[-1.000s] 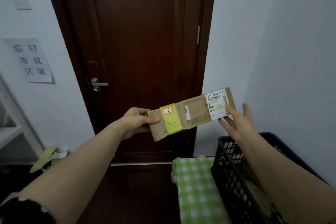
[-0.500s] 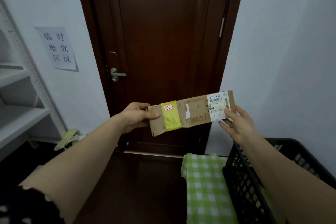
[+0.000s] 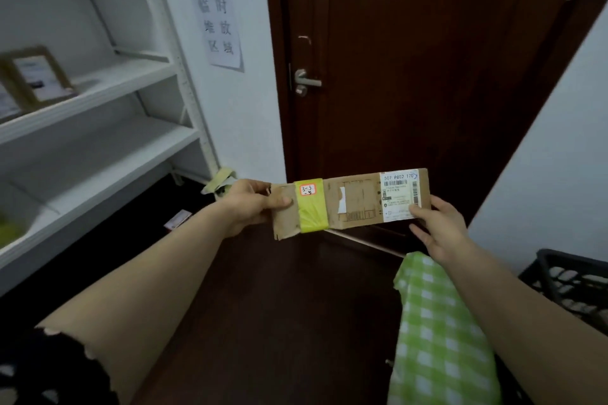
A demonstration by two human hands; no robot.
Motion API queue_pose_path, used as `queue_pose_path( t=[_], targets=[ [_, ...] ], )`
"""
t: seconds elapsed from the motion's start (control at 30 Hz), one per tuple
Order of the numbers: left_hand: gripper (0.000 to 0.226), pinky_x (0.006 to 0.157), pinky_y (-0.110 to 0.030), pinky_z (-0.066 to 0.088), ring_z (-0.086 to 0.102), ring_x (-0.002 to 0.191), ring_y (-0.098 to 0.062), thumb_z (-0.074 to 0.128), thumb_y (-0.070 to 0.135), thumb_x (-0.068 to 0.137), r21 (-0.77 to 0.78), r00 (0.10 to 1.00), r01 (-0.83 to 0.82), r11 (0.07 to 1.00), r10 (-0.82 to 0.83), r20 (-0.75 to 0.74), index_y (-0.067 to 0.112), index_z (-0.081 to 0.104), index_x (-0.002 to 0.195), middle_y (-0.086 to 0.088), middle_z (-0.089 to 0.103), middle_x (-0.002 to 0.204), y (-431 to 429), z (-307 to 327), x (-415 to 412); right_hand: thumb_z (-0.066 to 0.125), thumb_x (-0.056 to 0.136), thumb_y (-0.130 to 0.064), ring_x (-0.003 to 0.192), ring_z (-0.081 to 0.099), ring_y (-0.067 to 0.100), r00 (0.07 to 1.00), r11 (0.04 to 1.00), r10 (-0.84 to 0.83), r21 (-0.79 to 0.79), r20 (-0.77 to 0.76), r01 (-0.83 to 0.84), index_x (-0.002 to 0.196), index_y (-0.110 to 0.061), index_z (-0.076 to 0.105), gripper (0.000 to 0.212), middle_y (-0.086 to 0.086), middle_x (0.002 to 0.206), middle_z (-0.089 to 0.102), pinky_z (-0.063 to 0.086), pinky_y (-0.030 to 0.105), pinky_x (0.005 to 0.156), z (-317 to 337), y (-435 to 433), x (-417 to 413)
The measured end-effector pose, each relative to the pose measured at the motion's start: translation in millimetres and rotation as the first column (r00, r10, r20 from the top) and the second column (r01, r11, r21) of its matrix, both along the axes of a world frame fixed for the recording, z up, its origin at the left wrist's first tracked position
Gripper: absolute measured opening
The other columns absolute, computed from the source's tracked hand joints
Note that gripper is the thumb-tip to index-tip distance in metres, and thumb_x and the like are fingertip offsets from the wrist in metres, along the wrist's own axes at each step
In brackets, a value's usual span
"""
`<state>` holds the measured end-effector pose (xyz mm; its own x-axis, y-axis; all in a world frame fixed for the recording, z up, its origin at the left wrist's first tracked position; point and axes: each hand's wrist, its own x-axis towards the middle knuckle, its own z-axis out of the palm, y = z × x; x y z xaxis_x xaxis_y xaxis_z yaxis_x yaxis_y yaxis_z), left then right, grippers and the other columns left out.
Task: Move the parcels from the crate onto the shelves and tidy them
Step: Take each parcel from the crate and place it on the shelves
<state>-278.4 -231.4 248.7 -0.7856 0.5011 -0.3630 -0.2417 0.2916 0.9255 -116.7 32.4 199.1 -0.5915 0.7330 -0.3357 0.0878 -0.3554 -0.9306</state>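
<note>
Parcel (image 3: 350,204), a long, flat cardboard carton, hangs in mid-air in front of you, well clear of both the shelves and the crate. Its long axis runs left to right across the view, the right end riding a little higher, and its broad printed face is turned toward you.

At far left stand the white shelves (image 3: 98,97). A blurred brown box (image 3: 36,76) with a pale label sits on the upper board. A paper notice (image 3: 218,26) hangs on the wall beside the rack, and the dark wooden door (image 3: 427,76) with its silver handle (image 3: 306,80) fills the background behind the carton.

Your left hand (image 3: 253,204) clamps the carton's ragged left end, the end pointing toward the shelves, with the thumb pressed on the front face and the fingers wrapped behind. Just right of that thumb a yellow-green tape band (image 3: 312,210) circles the carton, carrying a small orange-edged sticker (image 3: 308,189). A white shipping label (image 3: 399,196) covers the right end, which points toward the crate side.

Your right hand (image 3: 437,227) pinches that end, thumb on the label's lower corner and fingers spread beneath. Below it lies a green checked cloth (image 3: 437,332), and the black crate (image 3: 572,279) sits at the far right edge.
</note>
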Motion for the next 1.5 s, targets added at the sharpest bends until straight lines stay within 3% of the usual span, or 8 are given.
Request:
queue_pose_path(
  t=[0.2,0.33,0.5,0.7,0.87,1.07,1.27,1.5],
  targets=[
    [0.036,0.092,-0.040,0.052,0.065,0.103,-0.020,0.075,0.005,0.076,-0.047,0.992,-0.128,0.991,0.128,-0.001,0.006,0.063,0.111,-0.008,0.068,0.108,-96,-17,-10,0.071,0.079,-0.005,0.131,0.042,0.028,0.934,0.908,0.068,0.366,0.350,-0.203,0.143,-0.011,0.036,0.074,0.012,0.142,0.045,0.034,0.044,0.110,-15,-73,-50],
    [0.028,0.097,-0.043,0.049,0.064,0.099,-0.019,0.073,0.003,0.078,-0.048,0.983,-0.182,0.982,0.183,0.000,0.010,0.064,0.103,-0.002,0.068,0.098,-170,-19,-16,0.076,0.073,-0.021,0.143,0.019,0.027,0.861,0.446,0.092,0.752,0.500,-0.485,0.146,-0.016,0.030,0.086,0.008,0.155,0.024,0.012,0.046,0.116,-2,-139,-95],
    [0.047,0.092,-0.040,0.053,0.063,0.101,-0.020,0.075,0.004,0.078,-0.070,0.958,-0.287,0.955,0.287,-0.013,0.003,0.056,0.121,-0.004,0.064,0.102,-288,-23,-31,0.070,0.076,-0.038,0.140,0.028,0.018,0.569,0.017,0.362,0.605,0.738,-0.796,0.143,-0.029,0.036,0.075,0.000,0.146,0.042,-0.005,0.042,0.118,10,-276,-162],
    [0.055,0.091,-0.041,0.053,0.062,0.103,-0.022,0.076,0.004,0.076,-0.082,0.913,-0.408,0.909,0.408,-0.009,0.004,0.056,0.127,-0.008,0.064,0.111,-439,-37,-48,0.062,0.082,-0.056,0.133,0.037,0.016,0.321,-0.392,0.366,0.457,0.874,-0.799,0.140,-0.035,0.040,0.065,-0.004,0.135,0.049,0.000,0.044,0.115,6,-429,-226],
    [0.058,0.086,-0.035,0.054,0.061,0.106,-0.022,0.077,0.007,0.075,-0.055,0.864,-0.500,0.864,0.502,0.030,0.008,0.055,0.129,-0.009,0.062,0.118,-534,-51,-51,0.076,0.068,-0.057,0.111,0.055,0.013,0.109,-0.407,0.537,0.370,0.837,-0.835,0.130,-0.028,0.055,0.072,-0.005,0.121,0.059,0.043,0.029,0.094,-2,-516,-262],
    [0.035,0.096,-0.044,0.050,0.063,0.105,-0.025,0.078,0.017,0.076,-0.040,0.776,-0.629,0.776,0.630,0.018,0.017,0.069,0.110,-0.007,0.069,0.109,-607,-73,-59,0.080,0.071,-0.041,0.097,0.056,0.006,-0.027,-0.434,0.628,0.322,0.777,-0.841,0.119,-0.024,0.061,0.055,-0.007,0.111,0.061,0.042,0.018,0.075,-13,-598,-297],
    [0.018,0.091,-0.045,0.052,0.064,0.099,-0.028,0.069,0.013,0.085,-0.079,0.709,-0.702,0.708,0.705,0.018,0.016,0.069,0.103,-0.011,0.069,0.106,-645,-87,-85,0.078,0.074,-0.041,0.098,0.059,0.009,-0.125,-0.473,0.651,0.271,0.748,-0.838,0.126,-0.021,0.059,0.059,-0.005,0.110,0.062,0.046,0.022,0.079,-32,-649,-345],
    [0.018,0.074,-0.029,0.052,0.063,0.085,-0.020,0.065,0.011,0.087,-0.133,0.669,-0.734,0.666,0.743,0.029,0.010,0.067,0.105,-0.008,0.068,0.096,-661,-94,-157,0.075,0.077,-0.038,0.092,0.059,0.008,-0.196,-0.510,0.662,0.242,0.724,-0.826,0.130,-0.020,0.056,0.059,-0.006,0.105,0.061,0.045,0.021,0.071,-44,-674,-428]
  ],
)
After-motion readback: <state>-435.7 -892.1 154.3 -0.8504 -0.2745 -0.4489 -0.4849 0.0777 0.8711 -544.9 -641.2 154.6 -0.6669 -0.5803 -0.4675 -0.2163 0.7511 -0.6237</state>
